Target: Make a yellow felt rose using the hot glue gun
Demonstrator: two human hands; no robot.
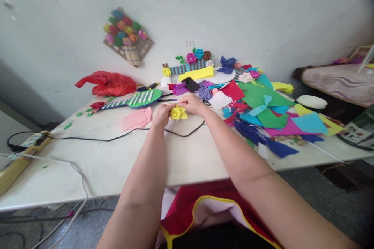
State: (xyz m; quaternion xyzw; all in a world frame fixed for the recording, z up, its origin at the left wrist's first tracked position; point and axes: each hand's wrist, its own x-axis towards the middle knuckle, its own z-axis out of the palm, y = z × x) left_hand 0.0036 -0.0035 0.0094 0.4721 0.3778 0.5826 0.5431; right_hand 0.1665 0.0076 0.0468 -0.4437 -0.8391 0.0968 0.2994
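Note:
A yellow paper flower (177,113) is held above the middle of the table, between my two hands. My left hand (162,115) is closed on its left side, fingers pinched together. Over its upper right edge, my right hand (193,104) is closed too, with thumb and finger at the petals. Pink paper sheets (136,119) lie just left of my left hand. Close behind my hands are a black phone (191,85) and a tangle of purple yarn (204,92). The undersides of the fingers and the base of the flower are hidden.
A green-and-blue craft guitar (145,99) and a red plastic bag (107,84) lie at the left. Coloured paper (260,97) piles up on the right. A black cable (102,139) crosses the table (96,171) from a power strip (26,159). Paper-flower crafts (189,66) lean at the wall.

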